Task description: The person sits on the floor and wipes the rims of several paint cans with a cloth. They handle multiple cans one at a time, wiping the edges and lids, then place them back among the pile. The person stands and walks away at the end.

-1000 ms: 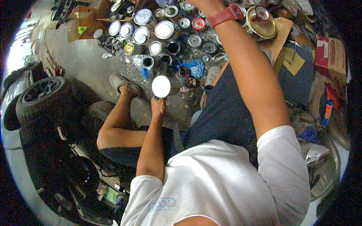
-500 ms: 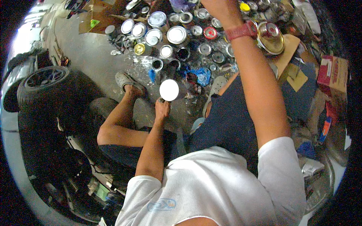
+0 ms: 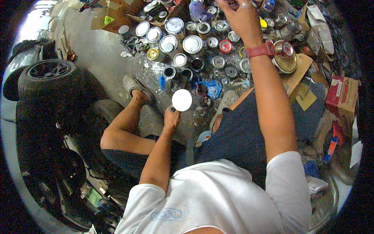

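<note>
My left hand is closed around the lower side of a round white-topped thing, bright and even in colour, held over the floor between my feet. Whether it is a cup filled with white or a flat disc, I cannot tell. My right hand reaches to the top edge of the view, above the crowd of cans. Its thumb and fingers curl about a dark thing that the picture's edge partly cuts off; its kind cannot be made out. Below the left hand's reach stand an open can with dark contents and a crumpled blue rag.
Several paint cans crowd the floor ahead, one with a red lid. A wide gold-rimmed can rests on cardboard by my right forearm. A car wheel lies at the left, a red-and-tan box at the right.
The view has shifted, so the cans appear lower and farther right. More of my right hand shows at the top. The left hand still holds the white-topped thing.
</note>
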`<state>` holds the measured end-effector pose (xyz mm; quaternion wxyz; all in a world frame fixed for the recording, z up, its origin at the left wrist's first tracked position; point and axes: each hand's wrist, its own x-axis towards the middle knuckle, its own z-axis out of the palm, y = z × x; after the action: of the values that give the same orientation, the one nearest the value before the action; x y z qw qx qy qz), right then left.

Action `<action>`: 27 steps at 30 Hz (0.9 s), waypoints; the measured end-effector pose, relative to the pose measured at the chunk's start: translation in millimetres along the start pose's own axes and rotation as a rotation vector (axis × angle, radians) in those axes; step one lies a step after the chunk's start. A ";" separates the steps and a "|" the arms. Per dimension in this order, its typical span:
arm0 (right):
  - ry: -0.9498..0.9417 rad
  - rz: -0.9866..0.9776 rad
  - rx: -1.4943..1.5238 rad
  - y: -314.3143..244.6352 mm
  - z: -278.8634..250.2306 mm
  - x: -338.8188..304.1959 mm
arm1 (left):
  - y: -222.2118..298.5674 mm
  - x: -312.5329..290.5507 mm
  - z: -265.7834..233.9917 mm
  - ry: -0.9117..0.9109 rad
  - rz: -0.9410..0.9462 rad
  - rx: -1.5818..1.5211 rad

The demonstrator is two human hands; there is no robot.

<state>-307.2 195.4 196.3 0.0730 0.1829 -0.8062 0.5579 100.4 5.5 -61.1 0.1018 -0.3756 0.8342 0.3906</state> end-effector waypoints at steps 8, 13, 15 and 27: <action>0.022 -0.055 -0.038 3.7 2.9 0.7 | -1.6 4.0 1.5 0.035 0.158 -0.017; 0.036 -0.068 -0.037 6.4 0.6 0.1 | 28.5 -9.5 -6.5 0.092 -0.016 -0.007; 0.037 -0.082 -0.047 6.7 -1.4 -0.2 | 27.7 -11.2 -6.2 0.123 0.016 -0.028; 0.031 -0.030 -0.032 4.7 -7.7 -1.5 | 2.4 2.1 -2.7 0.012 -0.031 0.000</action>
<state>-308.2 204.3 194.6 0.0968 0.1853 -0.8109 0.5466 97.6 3.4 -58.9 0.1027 -0.3907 0.8289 0.3869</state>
